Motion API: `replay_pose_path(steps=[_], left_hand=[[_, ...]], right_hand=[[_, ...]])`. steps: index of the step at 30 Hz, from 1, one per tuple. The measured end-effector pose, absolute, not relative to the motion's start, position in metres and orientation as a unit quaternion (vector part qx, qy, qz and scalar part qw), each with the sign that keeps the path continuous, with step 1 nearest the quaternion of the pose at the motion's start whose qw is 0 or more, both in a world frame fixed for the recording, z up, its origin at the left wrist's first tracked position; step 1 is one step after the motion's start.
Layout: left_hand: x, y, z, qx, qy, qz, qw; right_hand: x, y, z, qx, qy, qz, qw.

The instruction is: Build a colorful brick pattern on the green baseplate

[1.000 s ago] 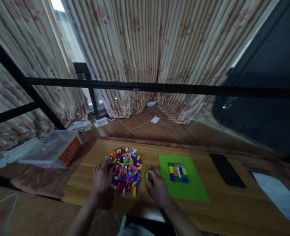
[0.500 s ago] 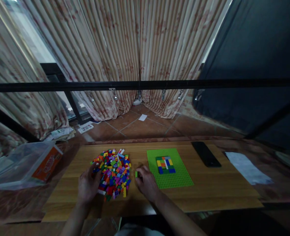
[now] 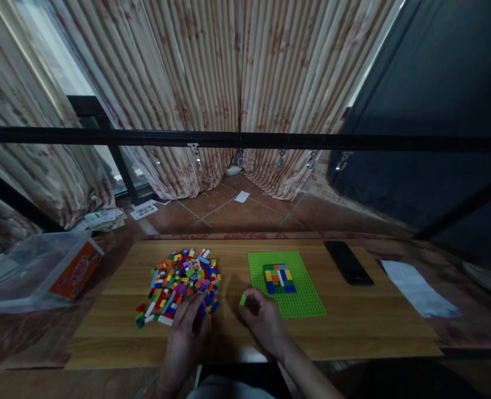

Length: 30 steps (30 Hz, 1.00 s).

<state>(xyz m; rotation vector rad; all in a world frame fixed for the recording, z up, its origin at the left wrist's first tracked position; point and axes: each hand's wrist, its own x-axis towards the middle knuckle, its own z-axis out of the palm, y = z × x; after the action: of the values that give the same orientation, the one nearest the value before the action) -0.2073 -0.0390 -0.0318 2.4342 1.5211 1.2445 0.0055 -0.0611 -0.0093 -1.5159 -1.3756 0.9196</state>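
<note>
My right hand point(image 3: 264, 318) pinches a small light-green brick point(image 3: 243, 300) between thumb and fingertips, just above the table and left of the baseplate. Over the near right edge of a loose pile of toy bricks point(image 3: 179, 274) is my left hand point(image 3: 188, 321), thumb and fingers apart, its fingertips among the bricks and covering some of them. A flat block of mixed-colour bricks point(image 3: 281, 279) sits on the green studded baseplate point(image 3: 307, 293), with a white piece near its middle.
The wooden table point(image 3: 353, 327) also carries a black phone point(image 3: 348, 262) on the right. White paper point(image 3: 420, 288) lies beyond the table's right end. To the left stands a clear plastic box point(image 3: 33, 271) with an orange label. A dark rail point(image 3: 245, 139) crosses behind, before curtains.
My left hand has moved from the pile's left side to its near right edge, and bricks lie spread at the near left. My right hand has shifted slightly right with the green brick.
</note>
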Motion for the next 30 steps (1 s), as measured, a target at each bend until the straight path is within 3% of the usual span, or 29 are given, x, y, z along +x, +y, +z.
replay_pose_path(steps=[16,23,30], left_hand=[[-0.17,-0.033,-0.065,0.861,0.344,0.375,-0.011],[-0.168,-0.039,-0.053,0.869,0.36,0.34,0.015],[-0.167,-0.052,-0.034,0.857,0.345,0.38,0.031]], right_hand=[[0.105,-0.115,-0.02,-0.748,-0.402,0.301,0.435],[0.074,-0.118,-0.014,-0.735,-0.502,0.305,0.338],[0.015,-0.09,-0.002,-0.685,-0.66,0.243,0.19]])
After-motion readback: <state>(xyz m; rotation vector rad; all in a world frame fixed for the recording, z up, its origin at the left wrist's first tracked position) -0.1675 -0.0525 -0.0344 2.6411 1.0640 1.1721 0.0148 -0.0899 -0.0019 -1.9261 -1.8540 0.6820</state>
